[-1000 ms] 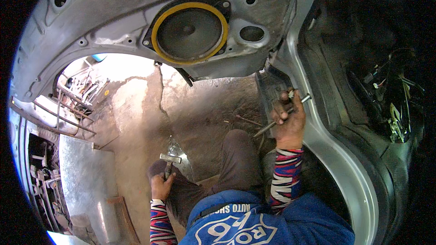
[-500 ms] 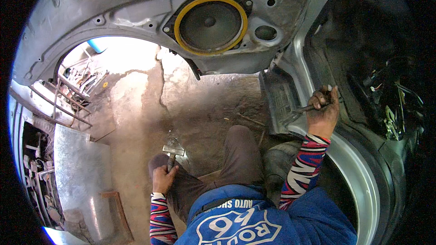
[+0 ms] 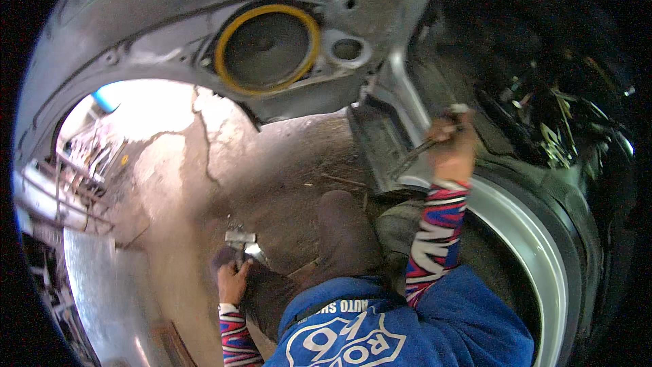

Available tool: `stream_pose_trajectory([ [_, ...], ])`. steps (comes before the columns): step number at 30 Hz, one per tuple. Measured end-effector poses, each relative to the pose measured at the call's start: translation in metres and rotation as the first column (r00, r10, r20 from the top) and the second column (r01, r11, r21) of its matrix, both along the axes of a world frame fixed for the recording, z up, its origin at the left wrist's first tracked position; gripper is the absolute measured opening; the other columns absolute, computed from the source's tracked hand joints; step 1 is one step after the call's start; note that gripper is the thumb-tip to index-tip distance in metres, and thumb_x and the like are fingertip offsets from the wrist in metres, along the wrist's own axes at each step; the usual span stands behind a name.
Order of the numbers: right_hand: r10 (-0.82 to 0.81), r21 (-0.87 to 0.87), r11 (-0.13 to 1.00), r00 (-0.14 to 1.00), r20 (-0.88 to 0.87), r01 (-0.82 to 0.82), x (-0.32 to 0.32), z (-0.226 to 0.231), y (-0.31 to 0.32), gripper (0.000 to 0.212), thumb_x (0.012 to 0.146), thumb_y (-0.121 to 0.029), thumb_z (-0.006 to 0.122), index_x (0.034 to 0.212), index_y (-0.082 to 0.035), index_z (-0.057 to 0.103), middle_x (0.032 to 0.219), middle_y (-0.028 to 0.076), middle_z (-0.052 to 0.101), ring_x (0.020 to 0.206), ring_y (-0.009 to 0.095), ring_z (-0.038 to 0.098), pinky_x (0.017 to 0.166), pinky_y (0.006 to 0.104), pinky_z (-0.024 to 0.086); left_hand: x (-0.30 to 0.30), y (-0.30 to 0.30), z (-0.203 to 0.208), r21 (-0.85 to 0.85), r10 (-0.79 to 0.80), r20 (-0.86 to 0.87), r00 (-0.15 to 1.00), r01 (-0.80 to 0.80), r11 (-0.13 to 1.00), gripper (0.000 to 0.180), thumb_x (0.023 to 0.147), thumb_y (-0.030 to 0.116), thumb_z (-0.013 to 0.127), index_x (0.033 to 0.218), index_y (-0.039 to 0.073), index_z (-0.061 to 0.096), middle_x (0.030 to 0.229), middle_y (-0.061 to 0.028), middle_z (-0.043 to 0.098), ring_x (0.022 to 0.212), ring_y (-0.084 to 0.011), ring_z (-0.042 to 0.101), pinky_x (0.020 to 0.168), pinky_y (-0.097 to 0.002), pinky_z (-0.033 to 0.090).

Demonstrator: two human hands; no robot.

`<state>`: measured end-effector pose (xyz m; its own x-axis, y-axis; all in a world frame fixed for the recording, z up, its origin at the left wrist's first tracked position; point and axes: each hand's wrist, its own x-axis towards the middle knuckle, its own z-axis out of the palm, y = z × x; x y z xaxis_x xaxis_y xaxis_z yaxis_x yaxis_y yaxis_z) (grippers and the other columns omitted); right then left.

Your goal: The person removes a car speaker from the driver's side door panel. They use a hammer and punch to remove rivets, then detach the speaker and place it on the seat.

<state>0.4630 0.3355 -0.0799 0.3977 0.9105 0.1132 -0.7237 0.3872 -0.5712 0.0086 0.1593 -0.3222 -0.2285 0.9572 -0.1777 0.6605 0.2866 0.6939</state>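
Note:
My left hand [image 3: 233, 282] rests by my left knee, its fingers closed round the handle of a hammer. The hammer's blocky metal head [image 3: 241, 237] points away from me, over the floor. On the right, my right hand [image 3: 454, 144] is raised beside the silver door frame [image 3: 409, 105] and smeared by motion. Its fingers are wrapped round a thin dark metal rod [image 3: 412, 156], which slants down to the left towards the sill [image 3: 382, 146]. I cannot tell whether the rod's tip touches the sill, nor what kind of tool it is.
An opened grey car door [image 3: 163, 20] with a yellow-rimmed speaker [image 3: 267, 49] spans the top. A silver wheel arch [image 3: 536, 245] curves at the right, below loose wiring [image 3: 557, 132]. Sheet metal [image 3: 102, 285] and a rack [image 3: 81, 194] stand left.
The whole view has turned right, so the door and speaker sit further left. My right hand is now blurred but still grips the rod by the door frame. The hammer stays in my left hand.

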Motion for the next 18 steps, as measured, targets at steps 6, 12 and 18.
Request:
stream_pose_trajectory([
  [6,-0.041,0.203,0.973,0.953,-0.301,0.106,0.037,0.032,0.019,0.057,0.095,-0.058,0.05,0.081,-0.003,0.049,0.055,0.002,0.037,0.05,0.015,0.038,0.05,0.029,0.038,0.001,-0.008,0.006,-0.056,0.075,0.084,0.994,-0.071,0.996,0.048,0.084,0.037,0.075,0.071,-0.007,0.061,0.059,-0.0237,0.054,0.053,-0.0313,0.055,0.057,-0.0431,0.043],
  [12,-0.188,0.089,0.977,0.98,-0.071,0.194,0.035,0.026,0.004,0.053,0.097,-0.051,0.04,0.084,0.0,0.048,0.069,0.01,0.047,0.053,0.018,0.04,0.05,0.031,0.034,0.008,-0.009,0.021,-0.052,0.104,0.139,0.985,-0.097,0.994,0.048,0.085,0.037,0.075,0.07,-0.006,0.06,0.059,-0.0225,0.054,0.051,-0.0246,0.048,0.055,-0.0417,0.042],
  [18,-0.499,0.175,0.861,0.861,0.098,0.478,0.03,0.036,-0.004,0.049,0.095,-0.047,0.041,0.094,0.001,0.051,0.083,0.015,0.056,0.062,0.023,0.048,0.053,0.0342,0.037,0.011,-0.009,0.026,-0.126,0.109,0.032,0.993,-0.104,0.986,0.051,0.086,0.04,0.072,0.07,-0.006,0.059,0.059,-0.0231,0.053,0.051,-0.0259,0.049,0.056,-0.0429,0.043],
])
